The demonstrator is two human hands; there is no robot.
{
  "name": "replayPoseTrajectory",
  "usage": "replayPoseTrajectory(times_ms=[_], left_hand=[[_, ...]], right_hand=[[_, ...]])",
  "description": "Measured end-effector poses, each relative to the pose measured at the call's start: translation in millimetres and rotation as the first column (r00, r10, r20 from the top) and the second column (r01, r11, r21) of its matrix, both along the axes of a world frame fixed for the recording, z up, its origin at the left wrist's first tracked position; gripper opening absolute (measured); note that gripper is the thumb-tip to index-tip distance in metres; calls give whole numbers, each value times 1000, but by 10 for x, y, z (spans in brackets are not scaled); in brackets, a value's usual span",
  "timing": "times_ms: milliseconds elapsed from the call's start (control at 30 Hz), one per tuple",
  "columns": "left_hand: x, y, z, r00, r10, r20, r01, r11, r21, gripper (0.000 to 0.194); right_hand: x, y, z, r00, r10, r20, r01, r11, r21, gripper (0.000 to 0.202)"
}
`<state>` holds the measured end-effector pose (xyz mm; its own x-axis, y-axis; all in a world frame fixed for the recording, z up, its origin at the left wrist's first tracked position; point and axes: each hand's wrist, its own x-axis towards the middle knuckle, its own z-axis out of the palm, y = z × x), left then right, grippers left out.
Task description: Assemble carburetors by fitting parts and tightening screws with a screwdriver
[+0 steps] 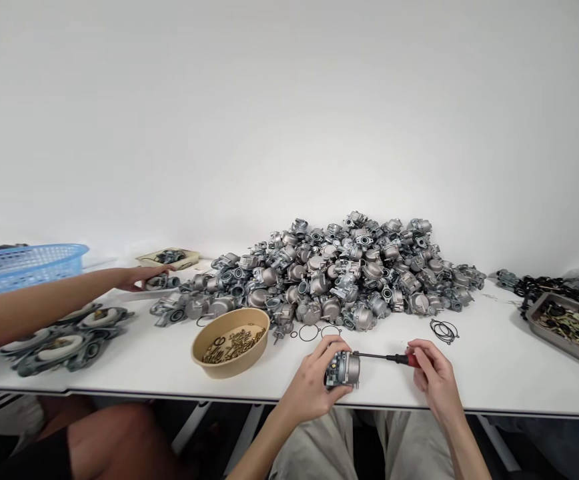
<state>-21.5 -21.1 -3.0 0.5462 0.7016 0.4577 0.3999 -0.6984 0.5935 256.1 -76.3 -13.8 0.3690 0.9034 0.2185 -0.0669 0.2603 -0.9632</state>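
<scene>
Near the table's front edge, my left hand [314, 381] is wrapped round a metal carburetor [350, 368], which lies on its side with its bowl facing right. My right hand [433, 379] grips the red handle of a screwdriver [389, 358]. The long shaft points left, and its tip reaches the upper edge of the carburetor. Behind my hands rises a large pile of similar carburetors [319, 267]. Thin black rubber rings [309, 333] lie between the pile and my left hand. More black gaskets [443, 331] are bunched to the right.
A tan bowl [204, 363] of small brass parts stands left of my left hand. At the right sits a metal tray [569, 341] of small parts. On the left, a co-worker's arm [49, 300] reaches toward the pile, near opened carburetors [64, 347] and a blue basket [29, 267].
</scene>
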Motion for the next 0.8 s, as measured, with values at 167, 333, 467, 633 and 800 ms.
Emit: replayPoseTrajectory(times_ms=[167,333,467,633,800], left_hand=[[6,-4,21,1000,7,-3,-7,1000,-7,51],[2,-6,8,1000,13,-8,-13,1000,4,50],[-3,-1,-6,1000,11,-22,-12,1000,-6,51],[1,0,-2,1000,9,-17,-9,1000,-4,51],[4,-11,5,1000,15,-21,-16,1000,-12,50]], right_hand=[[-5,6,4,1000,-16,9,16,1000,24,48],[-12,14,7,999,-45,-14,44,999,-26,54],[-5,10,4,998,-37,42,36,999,16,51],[-6,19,-3,999,-38,10,38,999,-10,53],[-12,7,6,1000,-27,11,26,998,58,49]])
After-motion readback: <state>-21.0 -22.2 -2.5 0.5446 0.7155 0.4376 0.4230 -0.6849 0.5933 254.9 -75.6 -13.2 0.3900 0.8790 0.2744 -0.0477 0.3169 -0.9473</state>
